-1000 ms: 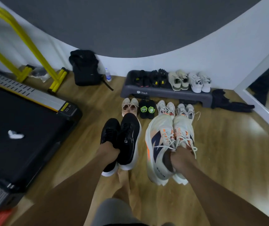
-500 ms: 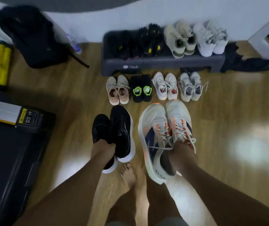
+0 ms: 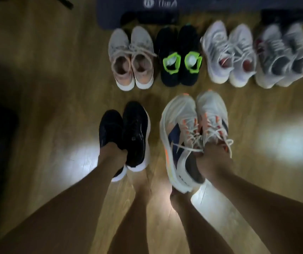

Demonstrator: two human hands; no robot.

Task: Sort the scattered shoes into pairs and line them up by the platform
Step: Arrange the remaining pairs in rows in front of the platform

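head | left hand (image 3: 113, 153) hooks its fingers in the collars of the black sneaker pair (image 3: 130, 129) | right hand (image 3: 213, 159) grips the white-orange running pair (image 3: 189, 125) likewise, keeping mates together | both pairs hang above the floor (image 3: 55, 74), near the row of pairs (image 3: 213, 55) before the step platform (image 3: 211, 5)

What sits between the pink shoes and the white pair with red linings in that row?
In the head view, a black pair with bright green collars stands between the pink shoes and the white pair.
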